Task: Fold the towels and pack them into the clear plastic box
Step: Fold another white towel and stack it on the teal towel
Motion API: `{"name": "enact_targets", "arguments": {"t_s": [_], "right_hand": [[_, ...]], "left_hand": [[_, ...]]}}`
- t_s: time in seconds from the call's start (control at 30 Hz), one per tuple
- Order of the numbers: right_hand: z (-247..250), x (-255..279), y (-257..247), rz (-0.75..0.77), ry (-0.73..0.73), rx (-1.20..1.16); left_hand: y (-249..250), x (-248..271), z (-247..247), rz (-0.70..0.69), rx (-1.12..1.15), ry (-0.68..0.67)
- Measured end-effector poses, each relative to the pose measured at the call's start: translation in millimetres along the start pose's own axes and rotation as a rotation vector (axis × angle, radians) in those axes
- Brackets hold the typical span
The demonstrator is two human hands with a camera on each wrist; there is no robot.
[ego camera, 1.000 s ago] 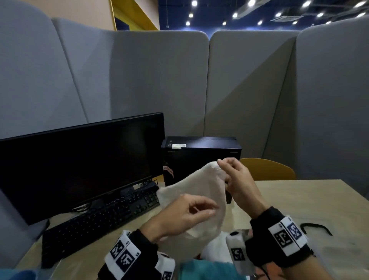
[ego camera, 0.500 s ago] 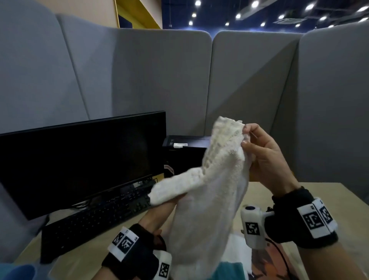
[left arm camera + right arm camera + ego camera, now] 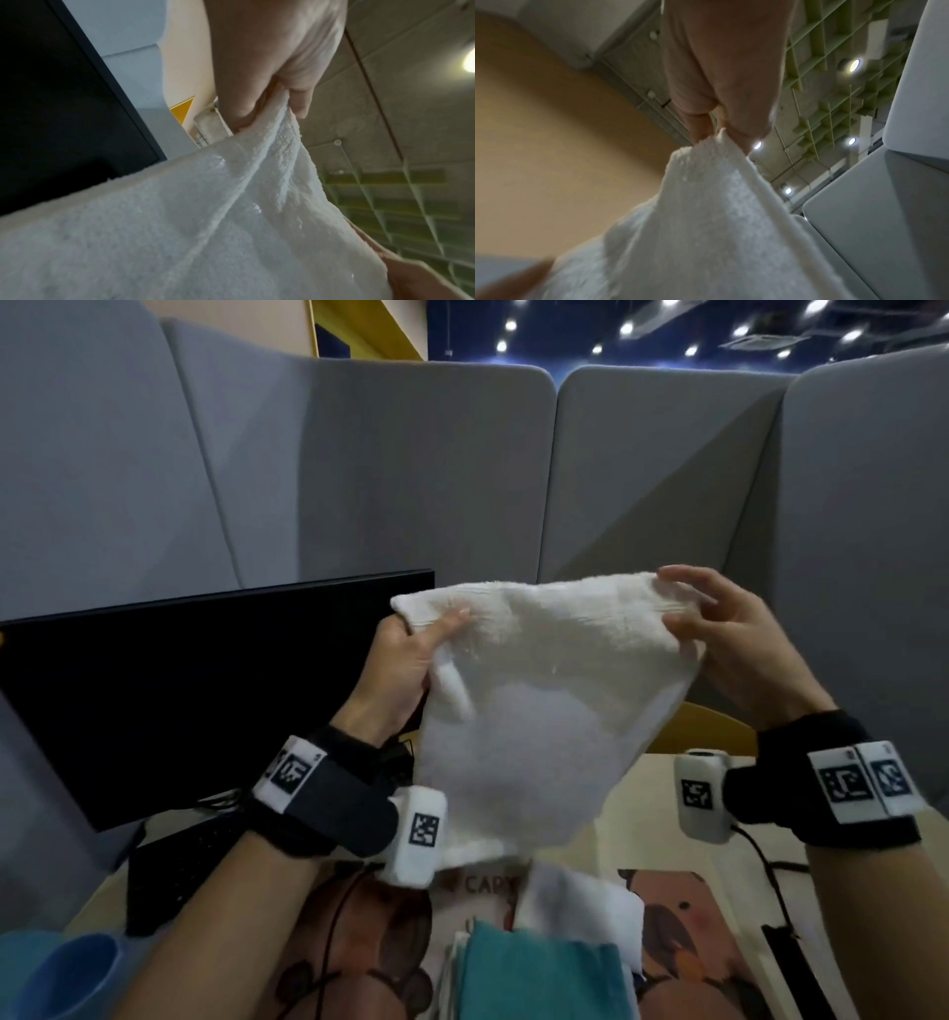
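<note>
While the dark monitor (image 3: 205, 680) stands off to the outer side of the left grip, the left hand (image 3: 398, 667) pinches the upper left corner of the white towel (image 3: 534, 711), thumb lying across the near face of the cloth and the other fingers hidden behind it. From the left wrist view, the thumb and fingers of that hand (image 3: 270, 67) close together on a bunched fold of the towel (image 3: 205, 233), which fans out wide below the pinch. Between the two grips the towel's top edge runs nearly level, held up in the air in front of the grey partition panels (image 3: 385, 469), and the cloth hangs down below both grips toward the desk (image 3: 652, 793). Under the hanging cloth, nearer the person than either grip, lie a folded teal towel (image 3: 534, 978) and another white towel (image 3: 575, 901) on a printed mat (image 3: 683, 927). At the far end of the edge, the right hand (image 3: 739, 649) holds the upper right corner between thumb and fingertips, its fingers curved over the top. From the right wrist view, the fingertips of that hand (image 3: 721, 81) clamp a peak of the towel (image 3: 706, 233) with the cloth falling away beneath. A yellow chair back (image 3: 708, 731) shows below the right grip, beyond the desk.
</note>
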State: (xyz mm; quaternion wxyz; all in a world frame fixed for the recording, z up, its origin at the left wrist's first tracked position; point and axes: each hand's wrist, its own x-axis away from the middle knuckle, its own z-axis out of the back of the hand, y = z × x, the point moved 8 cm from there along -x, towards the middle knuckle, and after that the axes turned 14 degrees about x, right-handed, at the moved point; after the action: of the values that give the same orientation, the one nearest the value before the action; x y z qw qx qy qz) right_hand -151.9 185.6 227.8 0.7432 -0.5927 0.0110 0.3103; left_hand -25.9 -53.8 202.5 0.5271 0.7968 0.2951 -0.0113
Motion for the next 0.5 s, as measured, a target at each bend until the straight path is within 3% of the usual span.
{"name": "enact_targets", "arguments": {"t_s": [0.1, 0.2, 0.33, 0.4, 0.5], "right_hand": [[1, 41, 14, -0.042, -0.067, 0.054], [-21, 89, 73, -0.132, -0.192, 0.19], [-69, 176, 196, -0.53, -0.552, 0.38], [-81, 210, 232, -0.637, -0.676, 0.467], [-79, 223, 241, -0.656, -0.662, 0.502]], "left_hand": [[-16, 31, 17, 0.095, -0.101, -0.04], [-73, 82, 52, 0.297, -0.22, -0.081], [-167, 158, 106, 0.615, -0.492, -0.162], [-194, 189, 120, 0.768, -0.521, -0.217], [-202, 209, 129, 0.86, -0.452, -0.136]]}}
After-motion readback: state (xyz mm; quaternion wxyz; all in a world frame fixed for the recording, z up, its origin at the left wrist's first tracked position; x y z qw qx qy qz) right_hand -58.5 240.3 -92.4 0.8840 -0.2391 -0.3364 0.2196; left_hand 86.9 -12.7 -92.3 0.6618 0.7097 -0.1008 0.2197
